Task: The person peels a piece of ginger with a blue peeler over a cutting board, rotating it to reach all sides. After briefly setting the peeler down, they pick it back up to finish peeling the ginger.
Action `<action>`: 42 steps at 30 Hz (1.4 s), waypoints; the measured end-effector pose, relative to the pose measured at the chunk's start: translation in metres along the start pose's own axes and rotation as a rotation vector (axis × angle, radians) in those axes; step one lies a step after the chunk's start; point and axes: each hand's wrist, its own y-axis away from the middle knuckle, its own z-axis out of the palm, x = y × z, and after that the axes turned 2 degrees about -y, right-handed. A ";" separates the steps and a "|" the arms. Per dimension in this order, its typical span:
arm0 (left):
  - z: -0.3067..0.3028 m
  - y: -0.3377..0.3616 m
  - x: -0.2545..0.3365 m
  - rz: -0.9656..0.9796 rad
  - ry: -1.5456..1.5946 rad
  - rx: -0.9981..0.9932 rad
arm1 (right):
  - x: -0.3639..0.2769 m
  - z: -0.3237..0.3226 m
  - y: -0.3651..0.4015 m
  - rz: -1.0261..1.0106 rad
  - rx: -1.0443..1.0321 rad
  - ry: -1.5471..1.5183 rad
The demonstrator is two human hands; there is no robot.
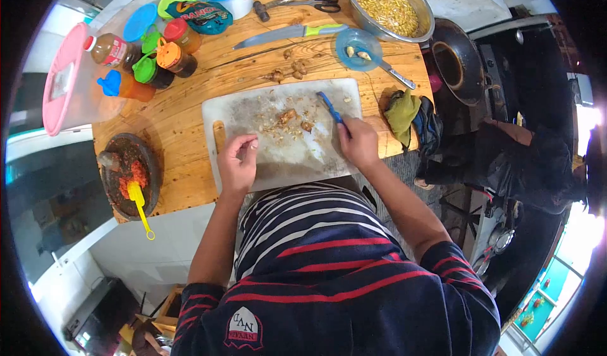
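My right hand [358, 142] is closed around a small blue knife [329, 106], which points away from me over the right side of the white cutting board [237, 106]. At the board's left side my left hand [238, 160] has its thumb and fingers pinched together; anything small between them is hard to make out. Brown knobbly root pieces [287, 116] lie in the middle of the board among pale peel scraps [276, 128]. Several more brown roots [298, 70] rest on the wood beyond the board.
A large knife [272, 36], scissors [325, 3] and a hammer [260, 11] lie at the back. A metal bowl [432, 24] and a blue bowl [341, 52] stand right. Left are sauce bottles [147, 71] and a stone mortar [152, 153] with red paste. A wok [471, 71] sits beyond.
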 end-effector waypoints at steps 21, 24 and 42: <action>-0.002 -0.005 0.000 0.193 -0.083 -0.030 | -0.031 -0.009 0.003 0.070 0.134 -0.062; 0.006 -0.012 0.009 0.265 -0.200 -0.047 | -0.031 -0.010 0.009 0.124 0.196 -0.043; 0.053 -0.060 0.030 0.438 -0.497 -0.120 | 0.000 0.010 0.016 -0.006 0.093 0.021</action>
